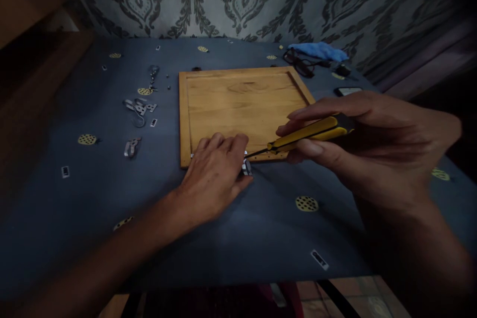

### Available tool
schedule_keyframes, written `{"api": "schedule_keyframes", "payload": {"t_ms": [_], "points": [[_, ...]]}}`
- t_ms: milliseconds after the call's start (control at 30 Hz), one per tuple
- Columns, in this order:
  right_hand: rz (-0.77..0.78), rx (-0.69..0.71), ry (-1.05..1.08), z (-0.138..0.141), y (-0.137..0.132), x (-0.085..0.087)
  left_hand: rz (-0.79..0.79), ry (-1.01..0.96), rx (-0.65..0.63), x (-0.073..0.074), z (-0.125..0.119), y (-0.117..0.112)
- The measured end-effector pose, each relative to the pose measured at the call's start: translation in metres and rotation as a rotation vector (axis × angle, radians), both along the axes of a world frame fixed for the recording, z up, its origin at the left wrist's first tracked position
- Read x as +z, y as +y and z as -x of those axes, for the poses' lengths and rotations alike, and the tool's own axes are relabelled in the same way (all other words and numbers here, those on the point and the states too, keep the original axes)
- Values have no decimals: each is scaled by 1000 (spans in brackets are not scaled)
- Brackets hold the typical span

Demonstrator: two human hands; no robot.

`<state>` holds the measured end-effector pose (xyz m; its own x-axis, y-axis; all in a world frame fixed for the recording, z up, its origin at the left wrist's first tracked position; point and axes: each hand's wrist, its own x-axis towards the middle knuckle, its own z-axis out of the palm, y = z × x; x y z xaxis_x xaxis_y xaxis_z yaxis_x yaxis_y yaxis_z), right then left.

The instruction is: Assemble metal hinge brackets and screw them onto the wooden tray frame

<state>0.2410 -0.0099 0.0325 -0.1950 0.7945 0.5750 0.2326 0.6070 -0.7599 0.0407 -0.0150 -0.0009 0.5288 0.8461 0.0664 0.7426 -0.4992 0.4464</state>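
A yellow-and-black screwdriver is gripped in my right hand, its thin shaft pointing left and down. Its tip meets a metal hook at the near edge of a framed wooden board. My left hand lies over that edge, fingers bent on the board and thumb beside the hook, pinning it there. Most of the hook's plate is covered by the fingers. Whether a screw sits under the tip is too small to tell. Small dark holes dot the board's near rail, right of the tip.
Left of the board on the blue patterned cloth lie several loose metal hooks, another hook piece and small screws. Eyeglasses, a blue cloth and a phone rest at the back right. A patterned wall stands behind.
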Motion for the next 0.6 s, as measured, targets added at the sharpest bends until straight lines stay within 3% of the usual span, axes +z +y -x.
{"api": "schedule_keyframes", "payload": {"t_ms": [300,433,600], "points": [[75,-77,92,7,5,1,-6,-6,5,-1,0,0],[130,-25,141,4,7,2,-3,-6,-2,-1,0,0],[178,119,11,-7,8,5,7,4,-2,0,0,0]]}}
